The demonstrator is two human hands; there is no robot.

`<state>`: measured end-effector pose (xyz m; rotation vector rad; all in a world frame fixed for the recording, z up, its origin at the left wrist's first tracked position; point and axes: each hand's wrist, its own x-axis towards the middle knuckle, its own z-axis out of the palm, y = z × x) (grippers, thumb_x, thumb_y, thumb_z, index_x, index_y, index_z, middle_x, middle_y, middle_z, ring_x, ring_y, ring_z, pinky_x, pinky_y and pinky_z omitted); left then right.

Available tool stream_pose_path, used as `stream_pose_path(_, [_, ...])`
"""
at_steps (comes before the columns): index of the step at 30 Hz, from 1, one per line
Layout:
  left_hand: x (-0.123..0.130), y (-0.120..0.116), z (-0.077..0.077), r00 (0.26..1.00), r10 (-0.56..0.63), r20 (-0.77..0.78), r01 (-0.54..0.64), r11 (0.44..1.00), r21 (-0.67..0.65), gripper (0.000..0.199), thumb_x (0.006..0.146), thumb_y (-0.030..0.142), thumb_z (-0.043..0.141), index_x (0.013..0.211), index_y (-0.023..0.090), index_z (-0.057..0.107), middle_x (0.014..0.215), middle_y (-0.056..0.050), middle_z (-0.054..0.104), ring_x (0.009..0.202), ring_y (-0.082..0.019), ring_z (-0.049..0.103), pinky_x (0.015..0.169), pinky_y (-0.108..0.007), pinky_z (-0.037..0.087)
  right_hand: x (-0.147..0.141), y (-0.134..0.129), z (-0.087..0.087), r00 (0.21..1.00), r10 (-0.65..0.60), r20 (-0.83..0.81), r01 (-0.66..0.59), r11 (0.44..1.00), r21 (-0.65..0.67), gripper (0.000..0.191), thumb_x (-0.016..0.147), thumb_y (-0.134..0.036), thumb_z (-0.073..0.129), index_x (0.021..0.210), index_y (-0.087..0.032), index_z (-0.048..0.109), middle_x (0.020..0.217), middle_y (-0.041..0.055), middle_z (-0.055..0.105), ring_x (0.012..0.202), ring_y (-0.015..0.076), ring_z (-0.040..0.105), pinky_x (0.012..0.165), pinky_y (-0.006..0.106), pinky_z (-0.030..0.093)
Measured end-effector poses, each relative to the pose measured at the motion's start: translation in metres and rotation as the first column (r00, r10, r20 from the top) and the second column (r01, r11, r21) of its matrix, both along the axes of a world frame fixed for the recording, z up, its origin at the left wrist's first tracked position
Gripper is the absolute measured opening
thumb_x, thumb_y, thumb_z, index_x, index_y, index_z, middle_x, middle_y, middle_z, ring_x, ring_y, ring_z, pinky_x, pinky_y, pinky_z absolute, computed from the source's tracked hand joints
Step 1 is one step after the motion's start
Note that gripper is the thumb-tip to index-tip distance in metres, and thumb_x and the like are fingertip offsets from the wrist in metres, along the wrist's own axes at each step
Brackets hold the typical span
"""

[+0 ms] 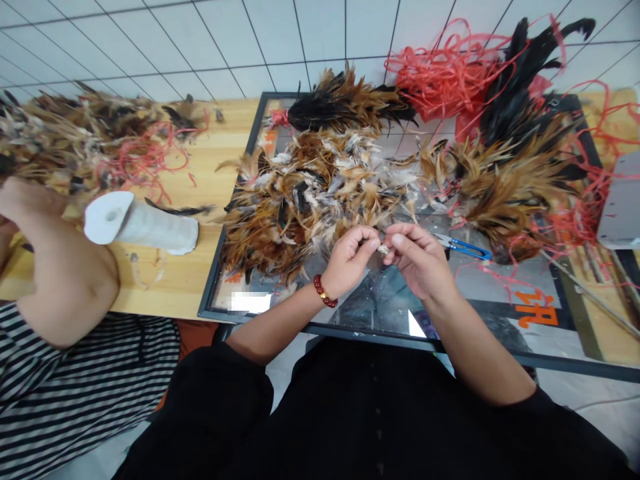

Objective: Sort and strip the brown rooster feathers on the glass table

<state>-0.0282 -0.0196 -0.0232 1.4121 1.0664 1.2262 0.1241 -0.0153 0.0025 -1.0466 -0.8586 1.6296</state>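
My left hand (pixel 351 259), with a red bead bracelet (pixel 325 292) at its wrist, is closed in a pinch beside my right hand (pixel 417 259). Between the two sets of fingertips shows a small pale bit (pixel 383 250), most likely a feather end, held by the right fingers; its kind is hard to make out. What the left fingers hold is hidden. Just beyond my hands spreads a loose heap of brown and white feathers (pixel 300 193). Blue-handled thread snips (pixel 467 249) lie to the right of my right hand.
A tangle of red plastic ribbon (pixel 450 73) and bundles of black feathers (pixel 515 93) and brown feathers (pixel 510 187) lie at the back and right. To the left stands a white roll (pixel 150 225), near a co-worker's arm (pixel 65 267). The glass-topped board (pixel 370 313) has a dark raised edge.
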Motion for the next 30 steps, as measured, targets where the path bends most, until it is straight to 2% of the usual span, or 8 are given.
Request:
stream_pose_path(5, [-0.001, 0.001, 0.004, 0.991, -0.006, -0.135, 0.028, 0.986, 0.166, 0.026, 0.096, 0.043, 0.058, 0.087, 0.019, 0.063, 0.092, -0.006, 0.068, 0.091, -0.016, 0.064, 0.088, -0.033, 0.052, -0.002, -0.001, -0.002, 0.994, -0.073, 0.081, 0.070, 0.996, 0.046, 0.036, 0.061, -0.046, 0.090, 0.069, -0.019, 0.067, 0.058, -0.0038, 0.063, 0.045, 0.0068, 0.053, 0.045, 0.021, 0.042])
stream_pose_path(10, [-0.008, 0.002, 0.009, 0.925, 0.193, -0.328, -0.087, 0.946, 0.311, 0.023, 0.090, 0.038, 0.068, 0.106, 0.021, 0.072, 0.131, -0.012, 0.064, 0.107, -0.020, 0.066, 0.085, -0.033, 0.056, -0.003, 0.000, -0.005, 0.992, -0.099, 0.079, 0.093, 0.993, 0.078, 0.036, 0.069, -0.049, 0.085, 0.072, -0.020, 0.063, 0.059, -0.0042, 0.061, 0.047, 0.0074, 0.052, 0.047, 0.021, 0.043])
stream_pose_path(12, [-0.009, 0.002, 0.009, 0.926, 0.204, -0.318, -0.092, 0.938, 0.333, 0.021, 0.089, 0.034, 0.069, 0.105, 0.021, 0.074, 0.125, -0.011, 0.067, 0.106, -0.020, 0.067, 0.089, -0.034, 0.056, -0.004, 0.000, -0.007, 0.992, -0.090, 0.085, 0.082, 0.992, 0.100, 0.036, 0.072, -0.049, 0.083, 0.073, -0.020, 0.062, 0.060, -0.0042, 0.061, 0.048, 0.0072, 0.052, 0.048, 0.021, 0.044])
stream_pose_path(14, [-0.008, 0.003, 0.006, 0.966, 0.128, -0.225, -0.066, 0.963, 0.262, 0.017, 0.089, 0.032, 0.069, 0.099, 0.019, 0.076, 0.106, -0.009, 0.073, 0.095, -0.018, 0.069, 0.086, -0.033, 0.058, -0.006, -0.001, -0.010, 0.992, -0.090, 0.093, 0.078, 0.989, 0.125, 0.035, 0.073, -0.049, 0.083, 0.075, -0.020, 0.063, 0.062, -0.0040, 0.063, 0.049, 0.0072, 0.053, 0.050, 0.021, 0.046])
stream_pose_path(16, [-0.006, 0.003, 0.003, 0.998, -0.007, -0.069, 0.012, 0.997, 0.071, 0.021, 0.090, 0.035, 0.068, 0.097, 0.017, 0.076, 0.088, -0.007, 0.073, 0.077, -0.014, 0.068, 0.073, -0.030, 0.059, -0.007, -0.002, -0.013, 0.989, -0.103, 0.110, 0.086, 0.985, 0.152, 0.032, 0.074, -0.046, 0.083, 0.076, -0.020, 0.065, 0.063, -0.0037, 0.063, 0.051, 0.0076, 0.054, 0.051, 0.022, 0.046])
stream_pose_path(20, [-0.005, 0.006, 0.000, 0.979, -0.120, 0.164, 0.154, 0.965, -0.213, 0.033, 0.083, 0.042, 0.075, 0.099, 0.014, 0.076, 0.080, -0.005, 0.073, 0.063, -0.010, 0.064, 0.059, -0.025, 0.056, -0.007, -0.003, -0.017, 0.979, -0.127, 0.159, 0.096, 0.977, 0.189, 0.025, 0.075, -0.041, 0.083, 0.076, -0.020, 0.070, 0.060, -0.0034, 0.063, 0.050, 0.0085, 0.054, 0.048, 0.022, 0.044])
stream_pose_path(27, [-0.006, 0.006, 0.002, 0.987, -0.136, 0.080, 0.148, 0.974, -0.171, 0.031, 0.081, 0.045, 0.077, 0.080, 0.014, 0.076, 0.080, -0.003, 0.068, 0.054, -0.006, 0.058, 0.053, -0.022, 0.053, -0.005, -0.003, -0.021, 0.959, -0.158, 0.234, 0.112, 0.973, 0.201, 0.018, 0.074, -0.038, 0.082, 0.075, -0.021, 0.076, 0.052, -0.0054, 0.056, 0.044, 0.0070, 0.044, 0.042, 0.021, 0.035])
stream_pose_path(30, [-0.004, 0.004, 0.000, 0.998, -0.067, 0.000, 0.067, 0.996, -0.051, 0.027, 0.084, 0.041, 0.074, 0.075, 0.015, 0.073, 0.078, -0.004, 0.067, 0.061, -0.009, 0.059, 0.057, -0.024, 0.051, -0.006, -0.004, -0.021, 0.959, -0.152, 0.240, 0.095, 0.968, 0.233, 0.014, 0.078, -0.035, 0.080, 0.077, -0.022, 0.077, 0.054, -0.0050, 0.058, 0.046, 0.0071, 0.047, 0.044, 0.021, 0.038])
